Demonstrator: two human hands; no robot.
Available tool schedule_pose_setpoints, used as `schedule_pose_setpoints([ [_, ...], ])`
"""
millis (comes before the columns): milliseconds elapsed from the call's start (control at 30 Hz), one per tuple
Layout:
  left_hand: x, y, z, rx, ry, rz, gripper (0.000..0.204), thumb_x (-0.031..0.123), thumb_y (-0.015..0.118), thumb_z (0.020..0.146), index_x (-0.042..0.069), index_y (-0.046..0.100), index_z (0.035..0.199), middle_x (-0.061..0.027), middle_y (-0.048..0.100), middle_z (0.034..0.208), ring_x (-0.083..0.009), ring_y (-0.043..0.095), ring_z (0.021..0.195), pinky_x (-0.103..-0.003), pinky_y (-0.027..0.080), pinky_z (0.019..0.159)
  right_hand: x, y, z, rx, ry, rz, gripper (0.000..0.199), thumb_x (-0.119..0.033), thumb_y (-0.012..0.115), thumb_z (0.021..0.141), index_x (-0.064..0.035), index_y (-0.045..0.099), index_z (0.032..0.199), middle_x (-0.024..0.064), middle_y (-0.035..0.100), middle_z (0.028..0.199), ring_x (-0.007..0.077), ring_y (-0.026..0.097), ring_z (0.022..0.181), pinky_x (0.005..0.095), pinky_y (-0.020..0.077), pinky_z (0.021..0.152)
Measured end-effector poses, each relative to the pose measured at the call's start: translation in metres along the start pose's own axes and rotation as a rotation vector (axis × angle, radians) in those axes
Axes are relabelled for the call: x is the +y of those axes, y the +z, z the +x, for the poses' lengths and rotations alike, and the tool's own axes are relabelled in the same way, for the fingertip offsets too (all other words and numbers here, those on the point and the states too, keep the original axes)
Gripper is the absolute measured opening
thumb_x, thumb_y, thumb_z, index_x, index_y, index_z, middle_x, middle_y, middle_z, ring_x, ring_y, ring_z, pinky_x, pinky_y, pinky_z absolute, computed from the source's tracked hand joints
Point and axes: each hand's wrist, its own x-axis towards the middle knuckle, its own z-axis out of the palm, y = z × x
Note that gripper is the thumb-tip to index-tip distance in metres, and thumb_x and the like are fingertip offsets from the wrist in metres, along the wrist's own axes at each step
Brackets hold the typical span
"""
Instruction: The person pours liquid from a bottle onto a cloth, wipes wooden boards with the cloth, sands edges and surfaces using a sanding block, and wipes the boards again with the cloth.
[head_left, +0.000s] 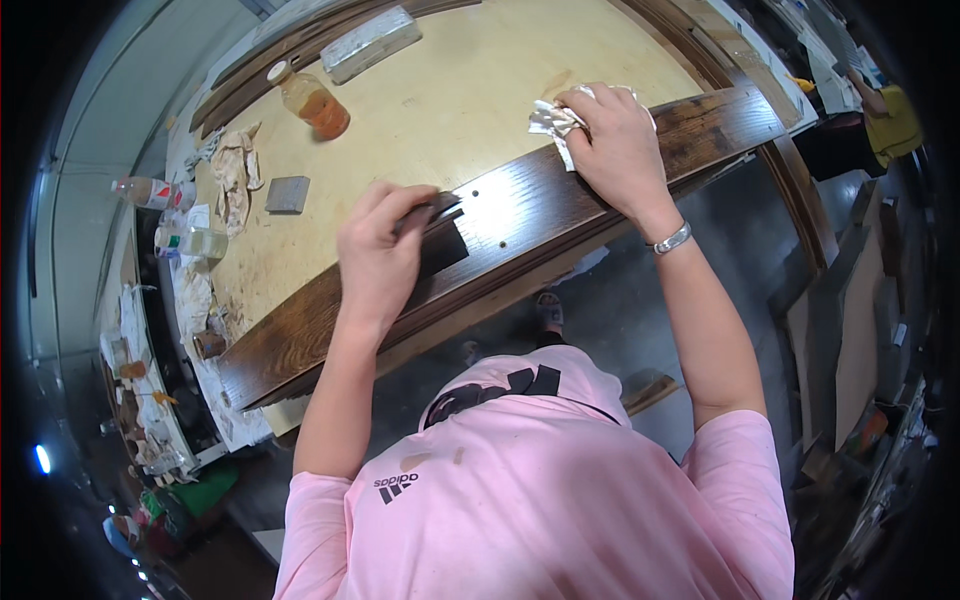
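Note:
A long dark-brown wooden board [545,195] with a glossy grain lies slantwise along the near edge of the worktable. My right hand [615,145] is closed around a crumpled white cloth [552,122] and rests on the right part of the board. Over its left-middle part, my left hand [383,245] pinches a small dark flat piece [440,206] between thumb and fingers; its kind I cannot make out. Just beside that hand, a dark rectangular patch [445,252] shows on the board. Two small dark holes are visible near the bright reflection.
On the pale worktable [470,85] stand a bottle of orange liquid [318,108], a wrapped silver block [372,45], a grey block [288,194] and a stained rag [236,180]. Clear plastic bottles [190,241] lie at the left edge. Another person [890,120] is at the far right.

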Motion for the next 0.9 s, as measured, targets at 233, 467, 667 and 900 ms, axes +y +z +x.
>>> schedule_pose_setpoints([
  [233,-0.007,-0.006,-0.005,0.071,-0.024,0.047,0.018,-0.007,0.069,0.082,0.001,0.074,0.098,-0.0106,0.065,0.084,-0.0205,0.061,0.074,-0.03,0.047,0.068,0.001,-0.003,0.0,0.035,-0.044,-0.027,0.024,-0.014,0.057,0.087,-0.0081,0.069,0.106,0.0107,0.066,0.102,0.0325,0.06,0.099,0.0447,0.0494,0.088],
  [467,-0.018,-0.036,-0.014,0.099,-0.007,-0.007,0.018,-0.008,0.069,0.083,0.0,0.074,0.098,-0.008,0.065,0.082,-0.0167,0.06,0.075,-0.028,0.046,0.069,-0.001,-0.003,0.001,-0.009,-0.02,0.038,0.026,-0.015,0.056,0.085,-0.0096,0.071,0.106,0.0108,0.066,0.105,0.0302,0.059,0.106,0.0451,0.0453,0.097],
  [667,-0.05,-0.105,-0.064,0.156,-0.197,0.113,0.017,-0.008,0.069,0.083,-0.001,0.075,0.098,-0.0068,0.066,0.085,-0.0138,0.058,0.075,-0.025,0.045,0.07,0.002,-0.002,0.002,0.022,-0.045,0.049,0.025,-0.014,0.057,0.085,-0.01,0.071,0.106,0.009,0.066,0.105,0.0307,0.06,0.103,0.044,0.0471,0.092],
  [900,-0.04,-0.085,-0.071,0.138,-0.137,0.138,0.018,-0.008,0.069,0.081,-0.002,0.075,0.098,-0.0087,0.066,0.083,-0.0155,0.061,0.075,-0.025,0.047,0.07,-0.002,-0.003,0.002,-0.048,-0.041,0.026,0.029,-0.013,0.057,0.084,-0.0087,0.07,0.109,0.0099,0.066,0.106,0.0315,0.059,0.102,0.0452,0.0471,0.091],
])
